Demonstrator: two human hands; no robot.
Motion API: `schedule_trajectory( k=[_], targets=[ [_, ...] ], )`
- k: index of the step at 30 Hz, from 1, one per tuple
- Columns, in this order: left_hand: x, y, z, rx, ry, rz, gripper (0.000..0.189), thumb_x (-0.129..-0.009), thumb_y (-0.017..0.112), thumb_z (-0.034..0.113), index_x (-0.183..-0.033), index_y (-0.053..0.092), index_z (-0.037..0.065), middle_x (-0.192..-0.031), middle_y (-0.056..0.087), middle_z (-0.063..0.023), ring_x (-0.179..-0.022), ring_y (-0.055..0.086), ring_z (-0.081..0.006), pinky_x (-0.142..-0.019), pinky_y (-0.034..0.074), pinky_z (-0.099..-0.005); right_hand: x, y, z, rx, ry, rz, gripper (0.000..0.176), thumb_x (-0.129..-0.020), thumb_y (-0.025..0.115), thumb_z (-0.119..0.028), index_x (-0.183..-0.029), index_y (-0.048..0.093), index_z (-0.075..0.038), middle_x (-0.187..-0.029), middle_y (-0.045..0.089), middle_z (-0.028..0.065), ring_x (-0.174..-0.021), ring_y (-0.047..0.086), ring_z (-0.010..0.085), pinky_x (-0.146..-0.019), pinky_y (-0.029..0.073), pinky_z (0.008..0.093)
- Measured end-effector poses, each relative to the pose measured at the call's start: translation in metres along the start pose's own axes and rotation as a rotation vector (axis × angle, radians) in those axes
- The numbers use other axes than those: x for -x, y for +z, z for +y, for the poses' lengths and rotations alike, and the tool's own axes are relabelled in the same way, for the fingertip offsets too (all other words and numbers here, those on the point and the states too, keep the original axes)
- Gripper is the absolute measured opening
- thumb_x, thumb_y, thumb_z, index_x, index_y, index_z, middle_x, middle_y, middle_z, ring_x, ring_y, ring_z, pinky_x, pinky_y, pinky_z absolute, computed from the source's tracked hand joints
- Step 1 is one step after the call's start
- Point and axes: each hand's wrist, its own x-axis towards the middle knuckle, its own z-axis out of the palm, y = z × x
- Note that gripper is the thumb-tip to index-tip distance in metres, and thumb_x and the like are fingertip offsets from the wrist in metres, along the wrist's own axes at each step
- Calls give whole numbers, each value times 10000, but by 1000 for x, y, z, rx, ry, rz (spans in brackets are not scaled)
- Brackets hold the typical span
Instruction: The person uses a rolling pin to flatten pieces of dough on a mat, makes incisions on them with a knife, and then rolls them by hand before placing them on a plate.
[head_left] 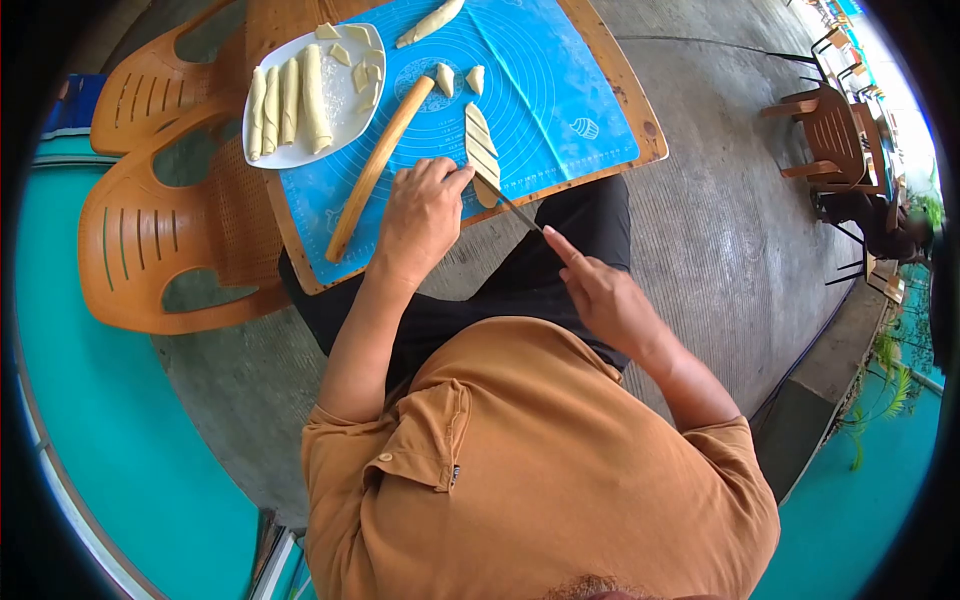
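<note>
My right hand [605, 300] is closed around the handle of a knife [522, 214], its index finger stretched along the top. The blade reaches the near end of a pale dough roll [480, 140], which is cut slantwise into several slices. Under that end a small wooden board [486, 196] shows. My left hand [422, 205] has its fingers curled, the tips pressed against the dough beside the blade. A wooden rolling pin [380, 168] lies just left of this hand on the blue baking mat [540, 85]. Two small dough pieces [445, 79] sit beyond the cut roll.
On the mat's left, a white plate [258, 148] carries several dough rolls [290, 100] and flat scraps. Another dough roll [430, 22] lies at the far side. The wooden table's edge [648, 130] borders the mat. Orange chairs [150, 230] stand left.
</note>
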Motion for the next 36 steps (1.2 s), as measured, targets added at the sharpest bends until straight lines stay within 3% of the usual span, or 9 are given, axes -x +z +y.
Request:
schedule_trajectory(
  k=[8, 10, 14, 16, 20, 27, 36],
  targets=[
    [0, -2, -2, -6, -8, -6, 298, -983, 701, 73, -1272, 772, 64, -1143, 710, -63, -1142, 667, -261, -1019, 500, -443, 3, 4, -5, 186, 74, -110, 679, -1068, 621, -78, -1707, 407, -169, -872, 683, 186, -752, 704, 382, -685, 582, 502],
    [0, -2, 0, -5, -15, -12, 304, -985, 696, 55, -1282, 765, 63, -1160, 708, -69, -1140, 667, -267, -1026, 498, -451, 1, 4, 3, -22, 0, 2, 698, -1048, 636, -57, -1704, 424, -169, -844, 634, 154, -671, 663, 364, -651, 574, 492],
    [-2, 1, 0, 14, -11, 3, 328, -989, 695, 41, -1311, 753, 65, -1179, 699, -73, -1140, 663, -274, -1030, 495, -458, 5, 12, 1, -18, -55, 73, 698, -1050, 637, -62, -1705, 420, -167, -824, 616, 155, -647, 651, 361, -640, 570, 492],
    [-1, -2, -1, 12, -19, -6, 333, -983, 705, 56, -1311, 759, 72, -1169, 703, -68, -1142, 664, -267, -1024, 500, -450, 7, 12, -12, 176, 71, -61, 691, -1055, 628, -68, -1705, 413, -159, -848, 655, 173, -689, 681, 371, -660, 577, 498],
    [3, 0, -2, -21, -4, -5, 358, -980, 718, 74, -1336, 756, 79, -1167, 707, -66, -1143, 664, -258, -1027, 507, -442, 5, 13, 1, -38, 18, 5, 661, -1087, 617, -99, -1708, 398, -153, -862, 671, 184, -711, 693, 379, -666, 563, 512],
    [9, 1, -4, 47, -16, 24, 378, -1016, 678, 55, -1393, 709, 62, -1202, 713, -94, -1162, 665, -284, -1032, 515, -464, 5, 10, 4, -44, -1, 5, 648, -1097, 617, -115, -1706, 399, -162, -866, 678, 197, -721, 693, 393, -671, 559, 524],
    [18, 2, -4, 21, 11, 35, 274, -999, 708, 99, -1264, 772, 73, -1249, 707, -80, -1212, 654, -269, -1069, 491, -448, 7, 4, -5, 75, 22, -25, 663, -1088, 637, -126, -1707, 405, -182, -875, 679, 186, -739, 697, 382, -657, 561, 514]
  ],
)
